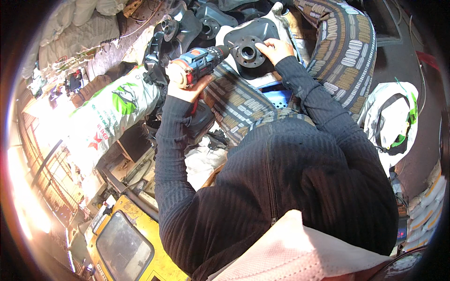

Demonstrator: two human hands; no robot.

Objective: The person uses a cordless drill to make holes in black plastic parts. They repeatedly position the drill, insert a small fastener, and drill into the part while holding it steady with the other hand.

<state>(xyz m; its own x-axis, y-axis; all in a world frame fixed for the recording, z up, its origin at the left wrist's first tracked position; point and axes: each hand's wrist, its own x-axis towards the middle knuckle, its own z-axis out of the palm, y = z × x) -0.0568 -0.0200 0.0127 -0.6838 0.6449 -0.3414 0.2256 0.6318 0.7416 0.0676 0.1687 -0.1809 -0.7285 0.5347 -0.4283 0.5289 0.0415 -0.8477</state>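
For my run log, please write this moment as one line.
left hand: grips cordless drill | right hand: rests on round metal flange | drill tip: at flange | support: patterned cloth

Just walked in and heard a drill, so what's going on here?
A person in a dark ribbed top is working over their lap. The left hand grips a blue and red cordless drill, its tip against a dark round metal flange. The right hand steadies the flange at its rim. More dark metal parts lie beyond.
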